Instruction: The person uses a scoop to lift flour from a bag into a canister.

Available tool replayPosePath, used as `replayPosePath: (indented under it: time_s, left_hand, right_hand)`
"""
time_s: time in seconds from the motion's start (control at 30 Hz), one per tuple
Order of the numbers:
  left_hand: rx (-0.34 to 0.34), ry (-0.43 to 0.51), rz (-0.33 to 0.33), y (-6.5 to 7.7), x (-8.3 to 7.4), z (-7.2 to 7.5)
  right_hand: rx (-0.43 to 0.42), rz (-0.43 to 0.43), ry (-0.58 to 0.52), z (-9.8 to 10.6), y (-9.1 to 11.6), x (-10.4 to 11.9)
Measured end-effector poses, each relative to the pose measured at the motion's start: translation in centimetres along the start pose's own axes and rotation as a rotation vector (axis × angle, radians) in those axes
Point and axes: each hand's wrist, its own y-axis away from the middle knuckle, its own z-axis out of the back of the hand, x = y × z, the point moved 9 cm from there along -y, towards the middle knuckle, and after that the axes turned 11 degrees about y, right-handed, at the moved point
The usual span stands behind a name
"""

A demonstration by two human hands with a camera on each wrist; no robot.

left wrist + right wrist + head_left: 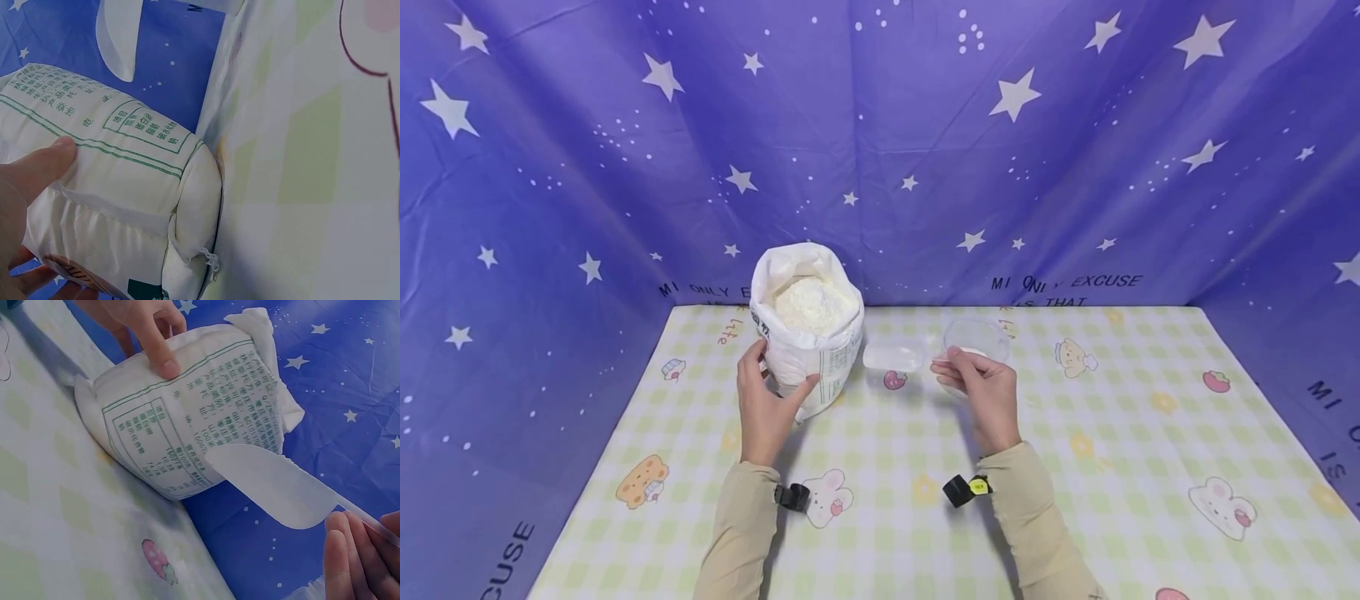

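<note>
An open white bag of flour (838,354) stands at the back of the table, its rim rolled outward and pale powder (811,305) inside. My left hand (767,408) grips its near side, thumb and fingers spread around it; in the left wrist view the thumb lies on the green print. My right hand (988,398) pinches the thin handle of a translucent scoop (893,357), whose blade points left toward the bag. In the right wrist view the scoop (275,484) appears in front of the bag. A clear plastic bowl (988,332) sits behind the right hand, which partly hides it.
A green-and-white checked cloth (887,550) with cartoon prints covers the table. Purple-blue curtains (887,125) with white stars hang behind and along both sides, close to the table's back edge.
</note>
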Motion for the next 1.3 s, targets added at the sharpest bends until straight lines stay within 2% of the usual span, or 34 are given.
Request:
replayPosePath:
  time_s: [0.3,0.47,0.63,0.8,1.07,1.3]
  left_hand:
    - [0.004,0.011,0.004,0.1,0.2,0.0]
    - [-0.004,0.001,-0.002,0.0,0.1,0.0]
    - [-0.005,0.006,-0.006,0.0,0.0,0.0]
    - [-0.004,0.009,-0.004,0.1,0.0,0.0]
    - [0.004,0.0,-0.007,0.3,0.1,0.0]
    - [0.004,0.011,-0.02,0.4,-0.2,-0.1]
  right_hand:
    - [-0.11,0.047,0.003,0.9,-0.3,3.0]
    - [-0.111,0.121,-0.046,0.4,-1.3,5.8]
    - [-0.084,0.161,-0.079,-0.5,-2.1,7.5]
    - [-0.043,0.181,-0.058,-1.9,-2.6,8.3]
    - [-0.028,0.196,0.018,-3.6,-2.8,8.2]
    - [0.0,0.236,0.076,-4.8,-2.9,9.1]
